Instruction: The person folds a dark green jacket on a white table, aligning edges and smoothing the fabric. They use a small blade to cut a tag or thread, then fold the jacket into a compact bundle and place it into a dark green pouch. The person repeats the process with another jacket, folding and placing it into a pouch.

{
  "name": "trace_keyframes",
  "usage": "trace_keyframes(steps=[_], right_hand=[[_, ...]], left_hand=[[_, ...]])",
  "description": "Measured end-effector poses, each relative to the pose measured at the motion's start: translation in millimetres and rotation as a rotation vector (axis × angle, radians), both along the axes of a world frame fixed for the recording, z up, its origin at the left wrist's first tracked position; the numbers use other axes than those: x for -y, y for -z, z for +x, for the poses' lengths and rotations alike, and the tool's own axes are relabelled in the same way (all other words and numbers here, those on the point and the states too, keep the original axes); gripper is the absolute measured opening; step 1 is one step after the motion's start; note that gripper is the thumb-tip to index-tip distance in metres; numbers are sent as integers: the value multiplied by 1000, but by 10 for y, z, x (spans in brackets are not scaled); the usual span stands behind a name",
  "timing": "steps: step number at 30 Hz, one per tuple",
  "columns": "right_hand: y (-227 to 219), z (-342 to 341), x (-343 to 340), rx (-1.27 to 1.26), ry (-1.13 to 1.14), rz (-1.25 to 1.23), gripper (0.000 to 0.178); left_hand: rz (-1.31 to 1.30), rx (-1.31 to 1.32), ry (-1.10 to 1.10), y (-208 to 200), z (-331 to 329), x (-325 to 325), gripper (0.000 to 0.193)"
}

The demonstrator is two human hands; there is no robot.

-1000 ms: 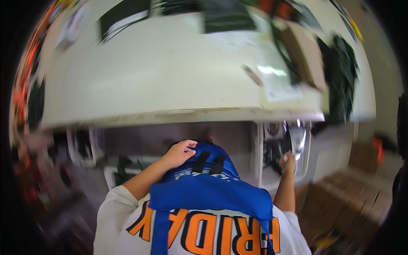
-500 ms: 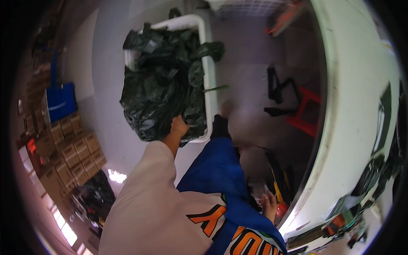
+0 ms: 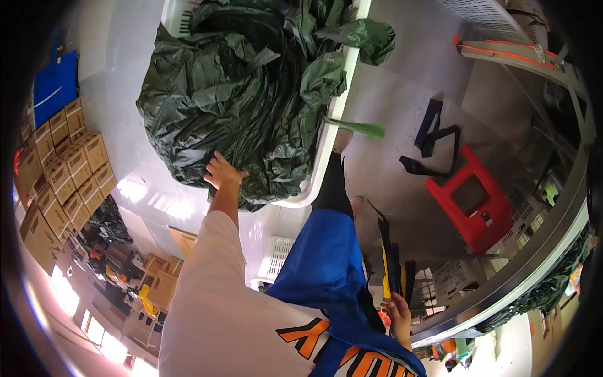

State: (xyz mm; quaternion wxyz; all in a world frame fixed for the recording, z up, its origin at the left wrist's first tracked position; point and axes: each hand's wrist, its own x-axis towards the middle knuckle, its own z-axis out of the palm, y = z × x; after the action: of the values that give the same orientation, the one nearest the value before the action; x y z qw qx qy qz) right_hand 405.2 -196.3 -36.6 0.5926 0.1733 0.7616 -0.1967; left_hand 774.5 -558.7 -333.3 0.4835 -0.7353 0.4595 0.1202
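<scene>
A heap of dark green plastic bags (image 3: pixel 245 94), crumpled and glossy, fills a white plastic basket (image 3: pixel 339 107) and bulges over its near and left sides. My left hand (image 3: pixel 223 172) rests on the heap's near edge, fingers spread over the plastic and not closed round it. Low at the right, by my hip, hangs my right hand (image 3: pixel 398 312). Its fingers are loosely bent and apart, beside a black-and-yellow strip (image 3: pixel 388 267); I see no hold on it. A loose green flap (image 3: pixel 358 128) sticks out past the basket's right rim.
Right of the basket, a red plastic stool (image 3: pixel 474 200) and a black strap (image 3: pixel 433 132) lie on the grey floor. A curved-looking table edge (image 3: pixel 534 283) runs along the right. Stacked cardboard boxes (image 3: pixel 66 169) and a blue panel (image 3: pixel 55 87) stand at the left.
The basket and bags now appear larger and higher in view. My left hand has moved left along the heap, its fingers now spread. My right hand stays low at my side.
</scene>
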Motion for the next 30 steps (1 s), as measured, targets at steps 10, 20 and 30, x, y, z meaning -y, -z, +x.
trace_keyframes(steps=[10, 20, 30], right_hand=[[-71, -82, 292, 27, -109, -200, 42], [-1074, 225, 2375, -309, -1007, -1228, 109], [-1855, 243, 3110, -261, -992, -1761, 76]], left_hand=[[-51, -990, -945, -992, -176, -66, 29], [-106, -1815, -1222, -4605, -601, 224, 52], [-44, -2314, -369, -5727, -1169, 212, 80]])
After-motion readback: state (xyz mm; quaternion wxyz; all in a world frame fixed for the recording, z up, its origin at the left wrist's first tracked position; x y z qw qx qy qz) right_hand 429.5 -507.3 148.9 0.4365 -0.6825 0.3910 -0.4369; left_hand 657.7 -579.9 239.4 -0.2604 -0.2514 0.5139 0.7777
